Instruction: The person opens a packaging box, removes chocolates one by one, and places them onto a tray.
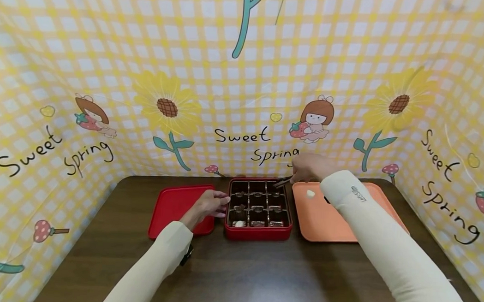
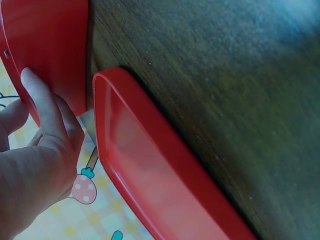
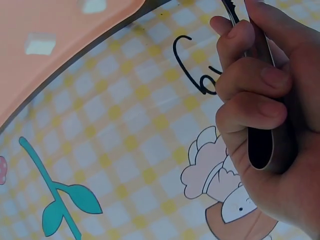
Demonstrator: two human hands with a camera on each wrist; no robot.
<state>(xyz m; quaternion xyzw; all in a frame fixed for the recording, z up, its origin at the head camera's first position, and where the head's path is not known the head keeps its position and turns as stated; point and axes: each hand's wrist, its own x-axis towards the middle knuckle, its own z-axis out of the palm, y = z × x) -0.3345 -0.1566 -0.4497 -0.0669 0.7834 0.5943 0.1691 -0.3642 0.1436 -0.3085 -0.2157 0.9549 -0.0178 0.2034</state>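
A red box (image 1: pixel 257 234) with a divided dark insert stands at the middle of the table. My left hand (image 1: pixel 210 203) is at its left side; in the left wrist view the fingertips rest against the red wall (image 2: pixel 60 45). Metal tongs (image 3: pixel 274 145) are gripped in my right hand (image 1: pixel 311 166), fingers curled round the handle. Their tips (image 1: pixel 280 183) reach over the back right compartment, and what lies between them is too small to make out. A white piece (image 1: pixel 239 224) sits in the front left compartment.
Right of the box lies an orange tray (image 1: pixel 324 227) bearing white pieces (image 3: pixel 40 44), partly covered by my right forearm. A red lid (image 1: pixel 172 207) lies left of the box, under my left wrist. Checked cloth (image 1: pixel 245 91) rises right behind the table.
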